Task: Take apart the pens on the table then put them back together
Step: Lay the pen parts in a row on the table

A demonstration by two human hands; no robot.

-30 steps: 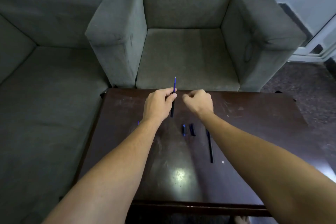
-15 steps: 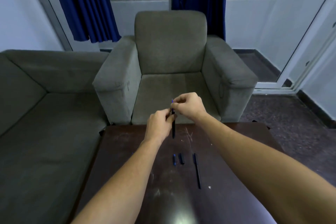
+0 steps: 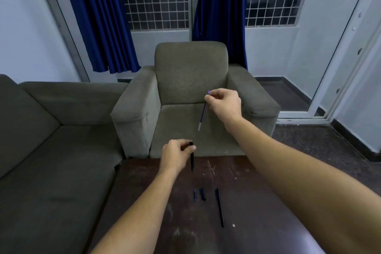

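The first pen was apart, I judged, with reassembly and the second pen left. Left of the armchair (image 3: 190, 80) stood a sofa (image 3: 51, 130). In front of it, the left hand (image 3: 175, 155) had its fingers shut round the black barrel (image 3: 192, 161), upright over the worktop (image 3: 148, 202). Two small parts (image 3: 199, 194) and a whole pen (image 3: 219, 207) lay nearer me. The right hand (image 3: 223, 103) pinched the blue refill (image 3: 203, 112), clear of the barrel. Nothing stood in the way.

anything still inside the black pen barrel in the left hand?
Cannot see inside: the black pen barrel is opaque and the left hand covers its top. The thin blue refill is out, held apart in the right hand above the grey armchair.
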